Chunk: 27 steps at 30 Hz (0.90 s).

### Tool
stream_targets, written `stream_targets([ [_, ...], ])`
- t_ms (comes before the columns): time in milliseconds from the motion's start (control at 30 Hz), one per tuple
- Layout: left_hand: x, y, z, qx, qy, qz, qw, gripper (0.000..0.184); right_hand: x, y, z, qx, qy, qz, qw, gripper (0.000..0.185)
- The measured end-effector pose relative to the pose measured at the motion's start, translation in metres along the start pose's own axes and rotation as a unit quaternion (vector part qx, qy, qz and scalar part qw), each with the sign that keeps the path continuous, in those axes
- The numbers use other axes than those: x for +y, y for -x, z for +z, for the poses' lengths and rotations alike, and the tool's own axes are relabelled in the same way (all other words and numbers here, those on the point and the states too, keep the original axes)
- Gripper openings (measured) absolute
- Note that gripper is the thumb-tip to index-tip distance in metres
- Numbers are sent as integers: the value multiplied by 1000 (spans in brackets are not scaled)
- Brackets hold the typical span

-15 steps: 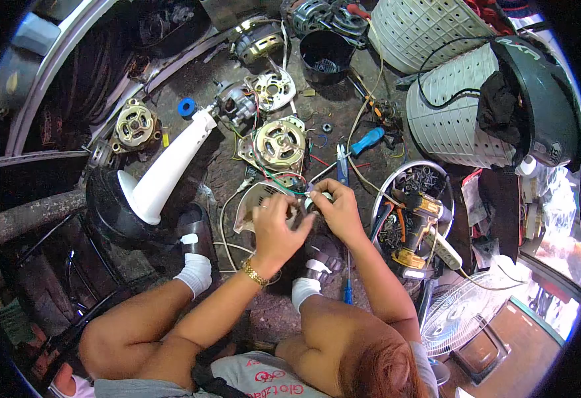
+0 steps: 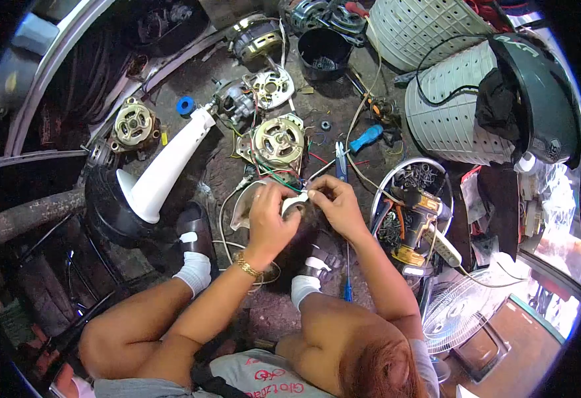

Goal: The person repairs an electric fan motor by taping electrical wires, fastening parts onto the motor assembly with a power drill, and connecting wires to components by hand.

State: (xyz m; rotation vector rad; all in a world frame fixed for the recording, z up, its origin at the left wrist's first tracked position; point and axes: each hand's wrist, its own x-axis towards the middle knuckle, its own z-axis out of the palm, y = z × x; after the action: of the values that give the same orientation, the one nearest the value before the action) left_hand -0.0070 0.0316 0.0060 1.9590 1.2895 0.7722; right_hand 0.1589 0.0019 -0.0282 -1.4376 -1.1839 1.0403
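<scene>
1. The person's left hand (image 2: 270,219) has thumb and fingers bent closely about a white piece (image 2: 293,202); this grip is narrow and holding
2. The right hand (image 2: 339,211) pinches thumb and forefinger together at the other end of the white piece, also a narrow grip; anything else under its fingertips is hidden
3. Coloured wires (image 2: 281,179), a green one among them, run down to the fingertips; whether any joint there is finished cannot be told
4. Just beyond the hands, the motor (image 2: 278,138) lies on the floor (image 2: 204,146) with its wires loose in front; the work seems partway, the wires led out but neither tidied nor covered
5. A pale plastic piece (image 2: 241,207), partly behind the left hand, lies apart from the motor, seemingly unfitted
6. To the right, pliers (image 2: 341,174) and a blue-handled screwdriver (image 2: 367,138) lie out of hand; farther right, a drill (image 2: 423,212) rests over a basin of screws (image 2: 415,178)
7. Far left, a second motor (image 2: 133,125) lies well apart, untouched
</scene>
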Motion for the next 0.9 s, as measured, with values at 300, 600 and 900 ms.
stream_targets([
  [300, -17, -23, -16, -84, 634, -275, 718, 48, -23, 6, -7, -53, 57, 43, 996, 8],
  [600, -17, -31, 8, -168, 419, -120, 884, 65, -43, 11, -7, -56, 116, -66, 989, 9],
  [900, -3, -30, -4, -114, 162, 57, 979, 11, -48, 10, -9, -40, 104, -47, 993, 9],
])
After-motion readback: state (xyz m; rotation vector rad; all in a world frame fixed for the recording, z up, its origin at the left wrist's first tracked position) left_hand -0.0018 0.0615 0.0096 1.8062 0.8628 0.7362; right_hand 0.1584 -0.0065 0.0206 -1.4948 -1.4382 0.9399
